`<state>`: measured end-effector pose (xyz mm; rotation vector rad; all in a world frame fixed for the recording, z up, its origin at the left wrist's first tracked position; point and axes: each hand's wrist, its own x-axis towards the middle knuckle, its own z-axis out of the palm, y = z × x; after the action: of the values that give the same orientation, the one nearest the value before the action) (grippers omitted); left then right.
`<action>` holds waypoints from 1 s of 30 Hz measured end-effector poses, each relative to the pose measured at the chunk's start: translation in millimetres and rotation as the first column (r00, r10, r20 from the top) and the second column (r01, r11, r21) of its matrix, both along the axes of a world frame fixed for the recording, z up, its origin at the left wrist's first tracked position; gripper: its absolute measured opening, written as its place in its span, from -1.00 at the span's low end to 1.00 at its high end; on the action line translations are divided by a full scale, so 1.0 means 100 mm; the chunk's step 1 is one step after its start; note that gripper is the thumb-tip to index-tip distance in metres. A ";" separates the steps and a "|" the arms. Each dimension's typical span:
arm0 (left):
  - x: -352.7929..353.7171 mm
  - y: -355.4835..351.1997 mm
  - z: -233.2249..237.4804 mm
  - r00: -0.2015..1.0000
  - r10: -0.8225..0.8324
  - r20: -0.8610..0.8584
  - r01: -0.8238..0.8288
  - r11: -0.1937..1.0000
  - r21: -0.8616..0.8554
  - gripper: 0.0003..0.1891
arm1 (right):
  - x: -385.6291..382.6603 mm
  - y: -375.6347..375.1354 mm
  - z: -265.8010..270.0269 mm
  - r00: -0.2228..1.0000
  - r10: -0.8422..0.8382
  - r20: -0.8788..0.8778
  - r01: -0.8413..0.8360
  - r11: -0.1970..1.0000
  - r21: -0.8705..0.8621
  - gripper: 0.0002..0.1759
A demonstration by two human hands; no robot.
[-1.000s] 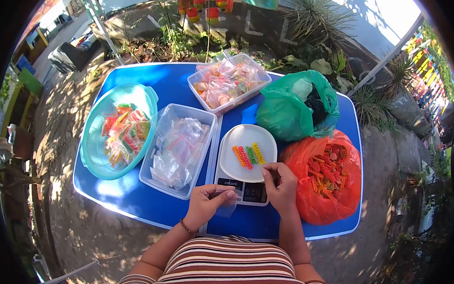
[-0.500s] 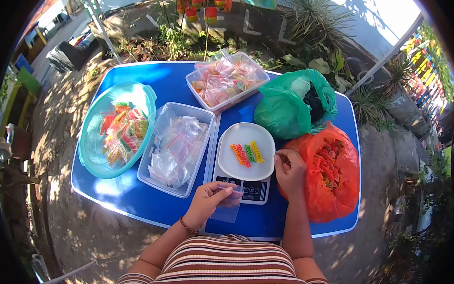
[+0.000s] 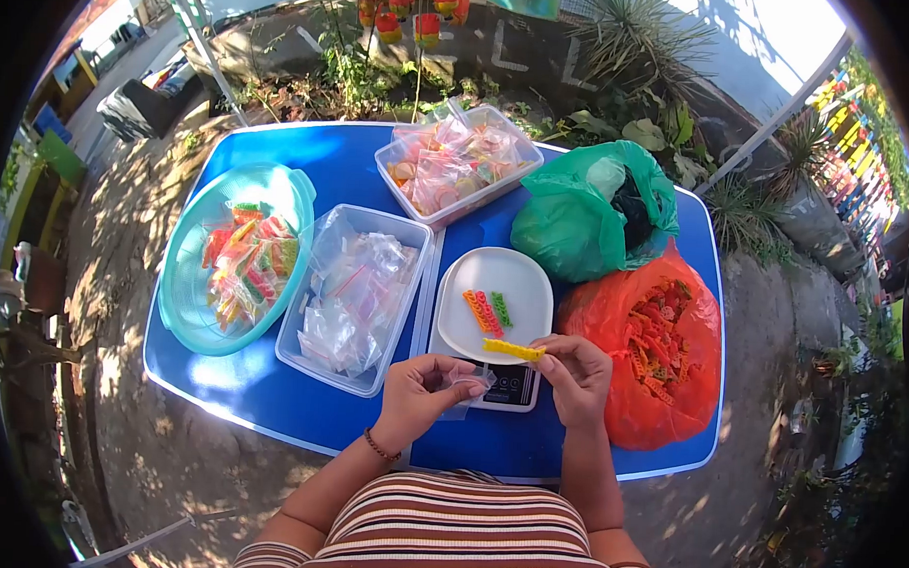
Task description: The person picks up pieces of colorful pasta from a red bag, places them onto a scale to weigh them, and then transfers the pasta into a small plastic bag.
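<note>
My right hand [image 3: 574, 376] pinches one end of a yellow ridged snack stick [image 3: 514, 350], held over the front edge of the white scale plate [image 3: 453, 324]. In my left hand [image 3: 421, 393] is a small clear plastic bag [image 3: 463, 394], gripped between thumb and fingers just left of the stick. Orange, pink and green snack sticks [image 3: 485, 311] lie side by side on the plate. Beneath it, the kitchen scale's dark panel [image 3: 511, 386] is partly covered by my hands.
An orange bag of loose snack pieces [image 3: 663, 341] sits at right, with a green bag [image 3: 567, 218] behind. Left are a tub of clear bags [image 3: 351, 320] and a turquoise basket [image 3: 169, 294] of filled packets. Another tub of packets [image 3: 459, 164] stands at the table's back.
My right hand has picked up the yellow stick from the plate and brought it toward the bag. My left hand has shifted its hold on the bag, which now looks bunched.
</note>
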<state>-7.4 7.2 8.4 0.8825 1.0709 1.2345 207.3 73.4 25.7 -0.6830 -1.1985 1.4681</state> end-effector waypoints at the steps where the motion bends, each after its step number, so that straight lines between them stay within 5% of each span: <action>1: 0.00 0.01 0.06 1.000 -0.010 -0.025 0.010 1.000 0.017 -0.74 | 0.02 -0.03 0.06 0.998 0.058 -0.006 -0.058 0.998 -0.014 -0.88; 11: -0.06 0.02 0.19 0.960 -0.179 -0.214 0.177 0.984 -0.031 -0.69 | 0.22 0.05 0.06 0.952 0.306 0.025 -0.300 0.943 -0.146 -0.89; 14: -0.06 0.02 0.19 0.951 -0.219 -0.217 0.221 0.975 -0.015 -0.68 | 0.11 -0.02 0.18 0.924 0.308 0.225 -0.278 0.948 -0.153 -0.84; 18: -0.03 0.01 0.16 0.968 -0.213 -0.134 0.216 0.976 0.002 -0.68 | -0.03 -0.11 0.23 0.916 0.166 0.364 -0.170 0.985 -0.022 -0.78; 21: -0.01 0.01 0.12 0.981 -0.196 -0.013 0.196 0.981 -0.011 -0.69 | -0.01 -0.09 0.35 0.806 0.122 0.580 -0.268 0.948 0.174 -0.83; 24: -0.01 0.00 0.13 0.983 -0.183 0.010 0.183 0.983 -0.019 -0.70 | -0.01 -0.04 0.30 0.797 0.029 0.603 -0.250 0.925 0.285 -0.85; 30: -0.01 -0.01 0.06 0.984 -0.180 0.015 0.180 0.982 -0.053 -0.72 | 0.01 -0.04 0.28 0.759 0.094 0.645 -0.328 0.910 0.254 -0.82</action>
<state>-8.6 6.5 14.5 0.9101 0.9895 1.0537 208.2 69.9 53.4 -0.8275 -2.0655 1.1754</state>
